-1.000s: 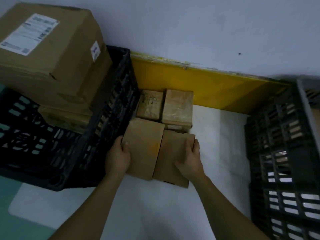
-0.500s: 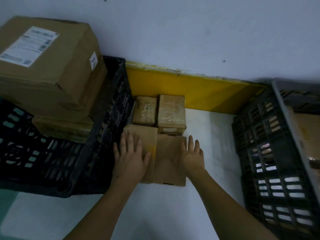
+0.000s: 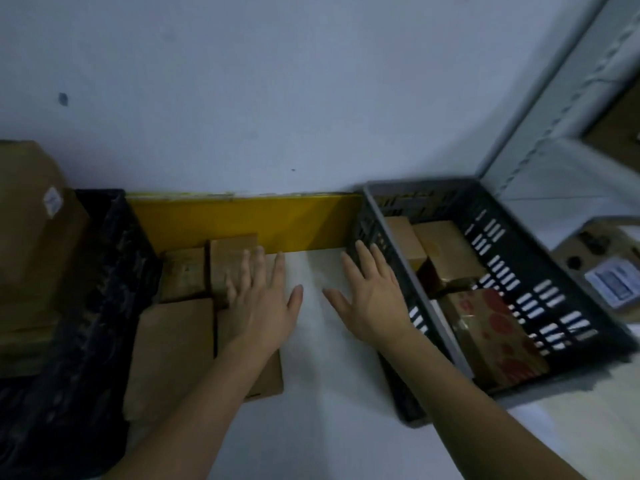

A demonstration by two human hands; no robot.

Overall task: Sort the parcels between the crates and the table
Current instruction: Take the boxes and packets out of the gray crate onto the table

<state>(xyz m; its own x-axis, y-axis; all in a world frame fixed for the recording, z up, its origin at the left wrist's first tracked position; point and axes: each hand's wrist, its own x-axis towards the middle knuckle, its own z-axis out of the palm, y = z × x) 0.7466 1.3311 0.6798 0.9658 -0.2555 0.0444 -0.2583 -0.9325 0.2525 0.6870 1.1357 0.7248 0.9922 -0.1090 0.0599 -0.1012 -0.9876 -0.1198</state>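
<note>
Several brown parcels lie on the white table (image 3: 322, 393) beside the black crate (image 3: 86, 306): two flat ones in front (image 3: 169, 355) and two small ones behind (image 3: 183, 271). My left hand (image 3: 259, 299) hovers with fingers spread over the right-hand parcels, holding nothing. Over the bare table my right hand (image 3: 370, 292) is open, fingers spread, next to the grey crate (image 3: 391, 292). That crate holds brown boxes (image 3: 446, 251) and a box with red dots (image 3: 495, 337).
A large cardboard box (image 3: 31, 216) sits in the black crate at the left. A yellow board (image 3: 249, 220) runs along the wall behind the table. A metal shelf frame (image 3: 540, 133) and a labelled box (image 3: 602, 268) stand at the right.
Both hands let go of the two flat parcels and lifted off them. They moved right with fingers spread, and the view swung right to show the grey crate's inside.
</note>
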